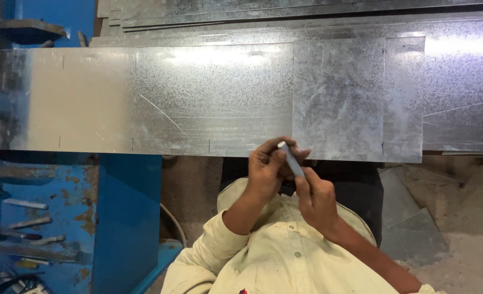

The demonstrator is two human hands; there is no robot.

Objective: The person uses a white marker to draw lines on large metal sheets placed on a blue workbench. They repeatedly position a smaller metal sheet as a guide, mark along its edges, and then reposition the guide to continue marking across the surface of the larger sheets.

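From the head view, I hold a slim grey marker between both hands, just below the near edge of the long galvanised sheet that lies across the worktop. My left hand has its fingers clenched around the marker's upper end, and my right hand grips the lower end, so the marker slants between them. I judge both hands are on it to work its cap or tip, though my fingers cover that part. A smaller sheet piece lies on the long sheet, above and right of my hands. Short tick marks run along the long sheet's edges, likely measuring marks. Left of the sheet, a blue machine frame carries blurred tools I cannot identify. My arms run out of the picture at the bottom.
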